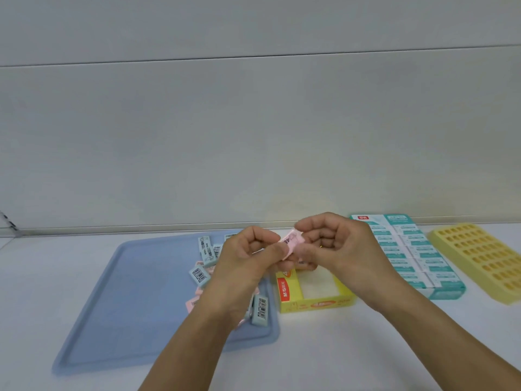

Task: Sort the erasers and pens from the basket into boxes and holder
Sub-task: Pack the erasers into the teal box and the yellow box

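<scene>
We see bare white counter (324, 348) along its near edge; above the open yellow cardboard box (313, 303), our left hand (248, 258) and right hand (338, 244) pinch one small pink wrapped eraser (293, 239)

There is a single view, from a wide-angle camera worn on the person's head. It faces forward and slightly down over the white table (338, 348) toward a grey wall (253, 122) that fills the upper half. It sits close: both forearms enter from the bottom edge and the fingers (270, 249) meet near the centre. Straight lines bow toward the edges. With only one view, nothing is shared between cameras.
</scene>
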